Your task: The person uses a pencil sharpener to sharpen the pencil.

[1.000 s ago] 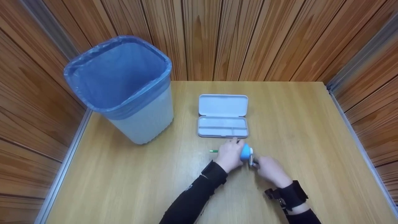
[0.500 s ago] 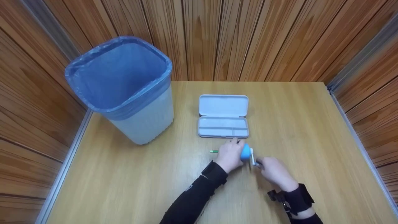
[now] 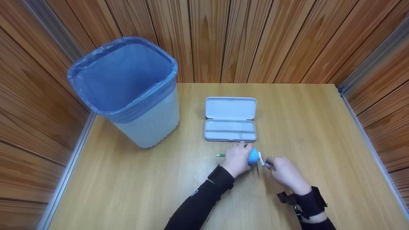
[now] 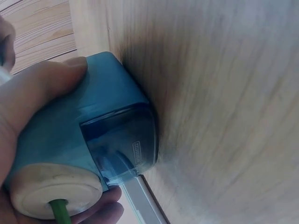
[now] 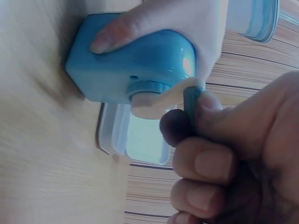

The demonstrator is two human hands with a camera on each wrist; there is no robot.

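A blue crank pencil sharpener [image 4: 100,88] sits on the table, and my left hand [image 3: 236,158] grips it from above, thumb on one side and fingers on the other. Out of its round pale front [image 4: 56,189] sticks a green pencil [image 3: 220,155], whose other end is hidden inside. A see-through shavings drawer [image 4: 126,144] shows in the left wrist view. On the opposite side, my right hand [image 3: 285,172] pinches the knob [image 5: 189,105] of the white crank arm [image 5: 175,93] between thumb and forefinger, its other fingers curled.
Just behind the sharpener lies an open pale pencil case [image 3: 230,118] with a divided tray. A large bin [image 3: 148,118] with a blue liner [image 3: 124,76] stands at the back left. Wood-panelled walls [image 3: 211,41] enclose the table [image 3: 134,185].
My right hand has moved slightly right and up, swinging the crank from pointing down to slanting down-right. The left hand, sharpener and pencil have stayed in place.
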